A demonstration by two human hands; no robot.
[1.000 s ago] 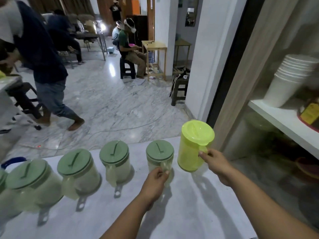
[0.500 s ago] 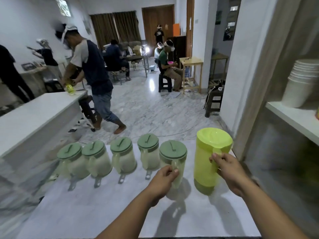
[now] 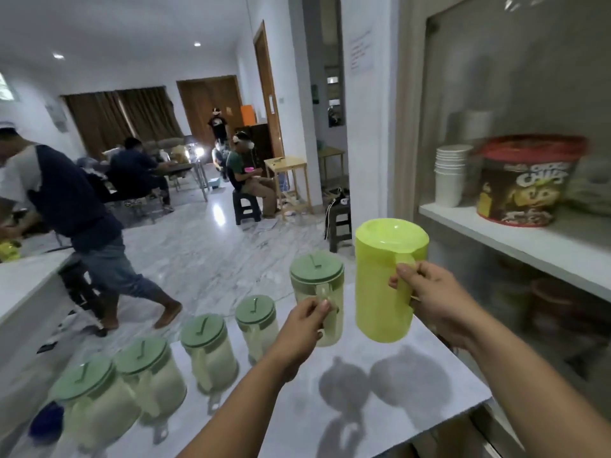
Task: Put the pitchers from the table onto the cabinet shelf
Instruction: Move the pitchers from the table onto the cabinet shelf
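My right hand [image 3: 426, 299] grips the handle of a bright yellow-green pitcher [image 3: 383, 279], held upright in the air above the white table [image 3: 413, 391]. My left hand [image 3: 307, 322] holds the handle of a clear pitcher with a dark green lid [image 3: 317, 282], also lifted off the table. Both cast shadows on the tabletop. Several more green-lidded pitchers [image 3: 208, 352] stand in a row on the table to the left. The white cabinet shelf [image 3: 515, 239] is to the right, a little above the yellow-green pitcher's lid.
On the shelf stand a stack of white paper cups [image 3: 451, 173] and a red-lidded snack tub [image 3: 525, 183]. A lower shelf holds dim objects. A person [image 3: 76, 219] bends over a counter at left; others sit further back in the room.
Both hands have lifted their pitchers off the table and carried them upward. The view has tilted up, so more of the cabinet shelf shows.
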